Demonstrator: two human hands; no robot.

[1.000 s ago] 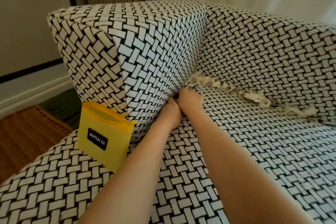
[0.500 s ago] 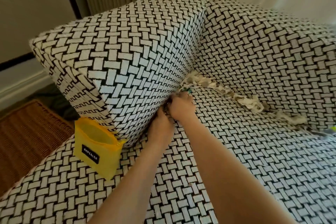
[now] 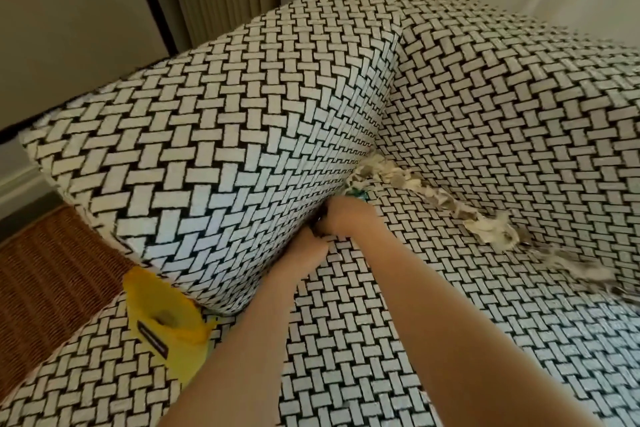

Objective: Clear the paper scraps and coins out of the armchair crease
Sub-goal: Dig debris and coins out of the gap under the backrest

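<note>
A line of pale paper scraps (image 3: pixel 429 194) lies in the crease between the seat and the back of the black-and-white woven armchair (image 3: pixel 214 149). It runs from the left corner out to the right. My left hand (image 3: pixel 306 250) is pushed into the side crease under the armrest, and its fingers are hidden. My right hand (image 3: pixel 346 218) sits just beyond it at the corner. Its fingers curl down into the crease, next to a small green scrap (image 3: pixel 358 195). No coins are visible.
An open yellow bag (image 3: pixel 166 340) with a black label leans on the seat against the front of the armrest. A woven brown mat (image 3: pixel 52 270) covers the floor at the left. A wall and a ribbed panel stand behind the chair.
My view has risen over the armrest, so the yellow bag's mouth now shows from above. Both hands have stayed together at the corner crease.
</note>
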